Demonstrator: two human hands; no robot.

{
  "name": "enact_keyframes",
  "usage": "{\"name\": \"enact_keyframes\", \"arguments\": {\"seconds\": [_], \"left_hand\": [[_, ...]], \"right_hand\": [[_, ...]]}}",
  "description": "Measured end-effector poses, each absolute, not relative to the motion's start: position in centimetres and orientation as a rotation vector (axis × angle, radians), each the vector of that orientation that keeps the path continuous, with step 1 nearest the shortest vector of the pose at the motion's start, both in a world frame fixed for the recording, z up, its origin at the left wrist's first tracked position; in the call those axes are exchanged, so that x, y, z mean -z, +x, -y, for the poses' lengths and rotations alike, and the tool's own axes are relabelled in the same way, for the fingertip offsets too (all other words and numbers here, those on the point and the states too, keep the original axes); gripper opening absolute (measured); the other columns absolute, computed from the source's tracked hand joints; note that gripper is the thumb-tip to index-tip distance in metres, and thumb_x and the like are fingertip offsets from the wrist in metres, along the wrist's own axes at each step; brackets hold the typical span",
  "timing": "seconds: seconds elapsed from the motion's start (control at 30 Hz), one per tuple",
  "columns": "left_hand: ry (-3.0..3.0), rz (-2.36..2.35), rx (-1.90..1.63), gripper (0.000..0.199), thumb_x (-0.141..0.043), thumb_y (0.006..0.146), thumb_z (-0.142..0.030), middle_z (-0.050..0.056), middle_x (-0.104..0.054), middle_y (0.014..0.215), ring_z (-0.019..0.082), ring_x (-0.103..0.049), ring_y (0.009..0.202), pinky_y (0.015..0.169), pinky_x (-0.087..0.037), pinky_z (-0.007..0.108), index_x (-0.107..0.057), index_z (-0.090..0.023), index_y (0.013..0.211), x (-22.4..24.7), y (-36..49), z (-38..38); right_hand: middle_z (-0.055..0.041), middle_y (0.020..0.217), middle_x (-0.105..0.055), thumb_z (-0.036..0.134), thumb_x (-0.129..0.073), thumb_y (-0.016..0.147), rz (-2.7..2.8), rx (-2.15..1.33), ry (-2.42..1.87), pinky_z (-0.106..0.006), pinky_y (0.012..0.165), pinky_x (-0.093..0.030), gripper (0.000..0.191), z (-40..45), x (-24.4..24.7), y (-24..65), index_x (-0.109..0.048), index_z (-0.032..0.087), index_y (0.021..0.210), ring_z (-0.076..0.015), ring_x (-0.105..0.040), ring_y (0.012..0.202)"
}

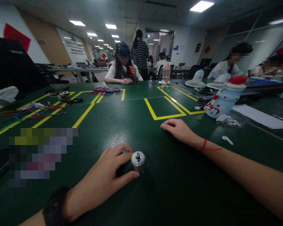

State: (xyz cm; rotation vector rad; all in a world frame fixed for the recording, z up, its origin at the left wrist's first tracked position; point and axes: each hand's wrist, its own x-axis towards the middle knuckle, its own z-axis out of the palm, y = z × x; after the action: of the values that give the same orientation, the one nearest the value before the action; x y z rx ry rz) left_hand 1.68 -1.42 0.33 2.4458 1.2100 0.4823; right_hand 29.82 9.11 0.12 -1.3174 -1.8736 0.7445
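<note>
A small silver cylindrical electric motor (138,160) stands upright on the green table, its shaft end facing up. My left hand (110,168) is closed around its left side, thumb at the front and fingers behind. Farther off to the right, my right hand (176,127) lies on the table, its fingers curled in toward the thumb. Nothing shows between those fingers, and the hand is apart from the motor.
Red and blue wires (105,91) lie bundled at the back, with more loose wires (35,114) at left. Yellow tape (151,109) marks the tabletop. To the right are a blue bottle (223,100), white paper (261,116) and a white earbud (227,140). A person (124,64) sits opposite.
</note>
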Motion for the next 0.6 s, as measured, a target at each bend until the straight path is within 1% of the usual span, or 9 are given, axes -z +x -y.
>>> {"name": "enact_keyframes", "arguments": {"seconds": [0.07, 0.13, 0.2, 0.27, 0.33, 0.4, 0.47, 0.53, 0.6], "left_hand": [[2.460, -1.215, -0.505, 0.021, -0.063, 0.088, -0.034, 0.003, -0.053, 0.119, 0.025, -0.051, 0.105, 0.089, -0.043, 0.040, -0.060, -0.029, 0.109, -0.3, 1.4, 1.4], [2.468, -1.221, -0.519, 0.022, -0.063, 0.088, -0.033, 0.003, -0.053, 0.119, 0.026, -0.052, 0.105, 0.089, -0.043, 0.041, -0.060, -0.029, 0.109, -0.1, 1.1, 1.4], [2.470, -1.220, -0.527, 0.023, -0.063, 0.088, -0.034, 0.003, -0.053, 0.120, 0.026, -0.052, 0.105, 0.089, -0.043, 0.041, -0.060, -0.029, 0.110, 0.2, 0.6, 1.4], [2.472, -1.217, -0.532, 0.025, -0.064, 0.087, -0.034, 0.003, -0.052, 0.121, 0.026, -0.051, 0.107, 0.091, -0.042, 0.041, -0.059, -0.030, 0.111, 0.5, 0.2, 1.5], [2.476, -1.215, -0.539, 0.024, -0.064, 0.087, -0.033, 0.003, -0.052, 0.122, 0.026, -0.051, 0.108, 0.092, -0.041, 0.041, -0.059, -0.030, 0.110, 0.5, 0.0, 1.6], [2.477, -1.215, -0.528, 0.022, -0.064, 0.087, -0.033, 0.002, -0.052, 0.121, 0.026, -0.051, 0.107, 0.091, -0.041, 0.040, -0.059, -0.030, 0.109, 0.2, -0.1, 1.7], [2.479, -1.218, -0.515, 0.020, -0.064, 0.087, -0.034, 0.003, -0.054, 0.119, 0.025, -0.052, 0.105, 0.090, -0.042, 0.040, -0.061, -0.028, 0.106, -0.3, 0.0, 1.8], [2.478, -1.228, -0.484, 0.018, -0.064, 0.087, -0.034, 0.003, -0.055, 0.117, 0.025, -0.053, 0.102, 0.087, -0.043, 0.039, -0.062, -0.028, 0.104, -0.8, 0.2, 1.8], [2.473, -1.233, -0.453, 0.018, -0.063, 0.087, -0.033, 0.003, -0.055, 0.115, 0.025, -0.053, 0.101, 0.087, -0.043, 0.039, -0.062, -0.028, 0.105, -1.1, 0.3, 1.6]], "right_hand": [[-0.0028, 0.078, -0.067, 0.034, -0.066, 0.077, 1.984, -0.749, -1.259, -0.030, 0.068, -0.042, 0.018, -7.1, -0.9, 27.8, -0.072, 0.017, 0.078, -0.0153, -0.057, 0.071], [-0.0040, 0.089, -0.067, 0.031, -0.062, 0.083, 2.149, -0.717, -1.039, -0.030, 0.076, -0.043, 0.016, -4.7, -1.7, 25.6, -0.071, 0.018, 0.087, -0.0155, -0.058, 0.083], [-0.0041, 0.100, -0.065, 0.033, -0.063, 0.083, 2.221, -0.693, -0.865, -0.033, 0.086, -0.042, 0.017, -2.6, -2.3, 23.6, -0.069, 0.021, 0.094, -0.0165, -0.058, 0.094], [-0.0033, 0.104, -0.063, 0.034, -0.065, 0.082, 2.247, -0.613, -0.807, -0.036, 0.090, -0.040, 0.014, -1.3, -2.7, 22.2, -0.069, 0.023, 0.091, -0.0178, -0.056, 0.098], [-0.0032, 0.106, -0.062, 0.031, -0.066, 0.082, 2.206, -0.548, -0.794, -0.037, 0.091, -0.040, 0.010, -0.8, -3.0, 21.6, -0.070, 0.023, 0.086, -0.0183, -0.055, 0.099], [-0.0040, 0.105, -0.061, 0.028, -0.065, 0.082, 2.115, -0.555, -0.772, -0.034, 0.089, -0.042, 0.009, -1.0, -3.3, 21.7, -0.069, 0.021, 0.087, -0.0172, -0.056, 0.098], [-0.0041, 0.099, -0.062, 0.026, -0.064, 0.083, 2.077, -0.619, -0.752, -0.031, 0.086, -0.045, 0.009, -1.5, -3.5, 22.4, -0.068, 0.019, 0.088, -0.0155, -0.058, 0.094], [-0.0036, 0.095, -0.062, 0.025, -0.065, 0.083, 2.174, -0.694, -0.754, -0.031, 0.084, -0.045, 0.009, -2.1, -3.5, 23.5, -0.069, 0.019, 0.088, -0.0147, -0.058, 0.090], [-0.0033, 0.095, -0.062, 0.027, -0.067, 0.081, 2.353, -0.753, -0.754, -0.032, 0.086, -0.044, 0.010, -2.6, -3.2, 24.4, -0.071, 0.020, 0.088, -0.0150, -0.058, 0.090]]}}
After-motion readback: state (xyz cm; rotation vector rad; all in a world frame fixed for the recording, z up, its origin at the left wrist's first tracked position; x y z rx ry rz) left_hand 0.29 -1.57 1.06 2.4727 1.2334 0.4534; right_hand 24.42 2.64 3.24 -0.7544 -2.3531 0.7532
